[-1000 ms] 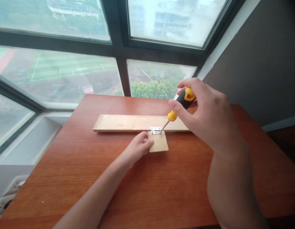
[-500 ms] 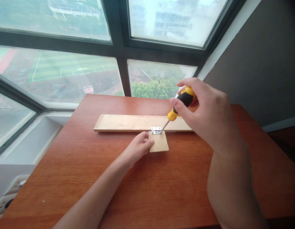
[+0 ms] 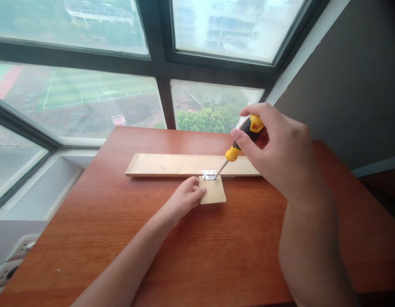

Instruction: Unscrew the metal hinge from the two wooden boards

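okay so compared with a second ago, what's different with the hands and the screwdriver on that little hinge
Little. The right hand shifted its fingers on the screwdriver handle, thumb and fingertips now sitting slightly higher and to the right, as if turning it. The tip stays at the right end of the metal hinge. The left hand still presses the small wooden piece against the long plank; neither moved on the table.

Screwdriver (image 3: 245,138) handle partly hidden in the right hand (image 3: 280,149), plank's (image 3: 171,165) right end behind it
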`<state>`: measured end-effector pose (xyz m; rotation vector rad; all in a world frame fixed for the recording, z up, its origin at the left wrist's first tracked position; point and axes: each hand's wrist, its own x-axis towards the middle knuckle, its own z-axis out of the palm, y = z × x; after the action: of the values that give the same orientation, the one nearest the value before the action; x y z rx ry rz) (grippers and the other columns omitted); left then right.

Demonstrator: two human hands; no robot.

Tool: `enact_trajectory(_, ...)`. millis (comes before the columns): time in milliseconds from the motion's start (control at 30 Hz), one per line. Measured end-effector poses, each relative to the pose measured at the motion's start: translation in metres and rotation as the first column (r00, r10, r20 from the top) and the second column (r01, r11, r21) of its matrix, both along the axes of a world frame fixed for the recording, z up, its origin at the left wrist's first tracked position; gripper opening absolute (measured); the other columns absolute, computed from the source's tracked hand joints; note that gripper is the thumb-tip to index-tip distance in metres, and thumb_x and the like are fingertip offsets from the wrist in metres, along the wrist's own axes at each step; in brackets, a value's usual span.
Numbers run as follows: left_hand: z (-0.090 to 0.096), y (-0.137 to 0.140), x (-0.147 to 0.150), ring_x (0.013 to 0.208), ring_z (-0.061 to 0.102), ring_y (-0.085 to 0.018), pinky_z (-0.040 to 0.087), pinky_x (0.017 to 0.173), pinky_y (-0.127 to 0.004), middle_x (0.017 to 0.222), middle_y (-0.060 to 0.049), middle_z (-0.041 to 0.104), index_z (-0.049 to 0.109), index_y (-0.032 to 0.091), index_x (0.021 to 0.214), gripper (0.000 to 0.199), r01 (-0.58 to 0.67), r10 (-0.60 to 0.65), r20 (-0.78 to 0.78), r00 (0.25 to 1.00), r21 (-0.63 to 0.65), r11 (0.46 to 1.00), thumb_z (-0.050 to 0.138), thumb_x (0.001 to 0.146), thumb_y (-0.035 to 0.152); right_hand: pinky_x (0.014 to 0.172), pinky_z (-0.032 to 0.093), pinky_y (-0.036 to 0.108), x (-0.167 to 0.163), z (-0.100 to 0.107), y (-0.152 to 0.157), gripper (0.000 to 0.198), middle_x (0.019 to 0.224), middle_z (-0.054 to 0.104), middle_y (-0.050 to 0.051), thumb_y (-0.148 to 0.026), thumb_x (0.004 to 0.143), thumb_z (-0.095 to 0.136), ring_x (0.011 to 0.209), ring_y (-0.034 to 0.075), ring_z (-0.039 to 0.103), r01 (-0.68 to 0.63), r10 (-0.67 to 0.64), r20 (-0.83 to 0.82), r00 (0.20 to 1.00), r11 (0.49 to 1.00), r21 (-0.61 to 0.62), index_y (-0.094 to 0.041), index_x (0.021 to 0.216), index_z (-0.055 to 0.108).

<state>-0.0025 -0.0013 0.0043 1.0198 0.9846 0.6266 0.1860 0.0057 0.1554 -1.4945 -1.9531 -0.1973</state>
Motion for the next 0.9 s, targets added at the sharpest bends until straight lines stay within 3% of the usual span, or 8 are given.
enact_trajectory(100,0.0004,0.0002,0.0004,0.047,0.033,-0.004,0.021,0.044,-0.018,0.058,0.008,0.045,0.047,0.017,0.091,0.025,0.001,-0.001,-0.003,1.000,-0.001,1.000,0.063,0.084,0.035,0.071,0.048,0.037,0.0008,0.0024,-0.0023,0.030,0.095,0.068,0.003,-0.026,0.086,0.055,0.071,0.019,0.060,-0.025,0.025,-0.010,1.000,0.999,-0.044,-0.024,0.116,0.058)
enact_trajectory(200,0.0006,-0.0001,0.0004,0.046,0.033,-0.004,0.021,0.044,-0.018,0.058,0.009,0.045,0.047,0.017,0.091,0.024,0.001,-0.001,-0.008,1.000,-0.001,1.000,0.063,0.085,0.035,0.078,0.049,0.038,0.0008,0.0053,-0.0047,0.038,0.107,0.067,0.005,-0.016,0.082,0.052,0.089,0.022,0.062,-0.089,0.088,-0.016,0.996,0.994,-0.059,-0.026,0.118,0.056)
enact_trajectory(267,0.0006,-0.0005,-0.0001,0.046,0.033,-0.004,0.021,0.044,-0.018,0.058,0.008,0.045,0.048,0.017,0.092,0.024,0.001,-0.001,-0.009,1.000,0.001,1.000,0.063,0.085,0.035,0.081,0.048,0.039,0.0006,0.0050,-0.0041,0.033,0.107,0.067,0.005,-0.018,0.084,0.051,0.095,0.024,0.062,-0.104,0.103,-0.009,0.995,0.994,-0.033,-0.025,0.115,0.057)
enact_trajectory(400,0.0004,-0.0010,-0.0009,0.047,0.033,-0.004,0.021,0.044,-0.018,0.058,0.009,0.045,0.048,0.017,0.092,0.024,0.004,-0.004,-0.009,1.000,0.005,1.000,0.063,0.085,0.035,0.075,0.047,0.040,0.0009,0.0015,-0.0005,0.025,0.098,0.068,0.006,-0.035,0.090,0.053,0.086,0.025,0.063,-0.015,0.015,0.004,1.000,1.000,0.027,-0.022,0.110,0.061)
enact_trajectory(600,0.0013,-0.0002,0.0004,0.047,0.033,-0.004,0.021,0.044,-0.018,0.058,0.008,0.044,0.048,0.017,0.092,0.023,-0.001,0.001,-0.021,1.000,0.003,1.000,0.062,0.086,0.034,0.079,0.048,0.040,0.0003,0.0052,-0.0039,0.034,0.108,0.067,0.006,-0.014,0.083,0.049,0.091,0.024,0.062,-0.094,0.094,-0.002,0.996,0.995,-0.022,-0.026,0.113,0.059)
enact_trajectory(800,0.0027,-0.0011,0.0000,0.048,0.032,-0.004,0.021,0.044,-0.018,0.059,0.008,0.044,0.048,0.017,0.093,0.023,-0.001,0.001,-0.017,1.000,0.007,1.000,0.062,0.086,0.034,0.074,0.047,0.039,0.0002,0.0022,-0.0012,0.024,0.094,0.069,0.005,-0.036,0.090,0.053,0.085,0.024,0.063,-0.017,0.017,-0.010,1.000,1.000,0.019,-0.023,0.108,0.062)
enact_trajectory(900,0.0006,-0.0014,-0.0005,0.048,0.033,-0.005,0.021,0.045,-0.018,0.059,0.008,0.045,0.048,0.017,0.092,0.024,0.002,-0.002,-0.018,1.000,0.011,1.000,0.063,0.086,0.035,0.074,0.048,0.038,0.0010,0.0023,-0.0020,0.024,0.098,0.069,0.003,-0.024,0.086,0.054,0.084,0.023,0.064,-0.009,0.009,-0.018,1.000,1.000,-0.011,-0.025,0.109,0.061)
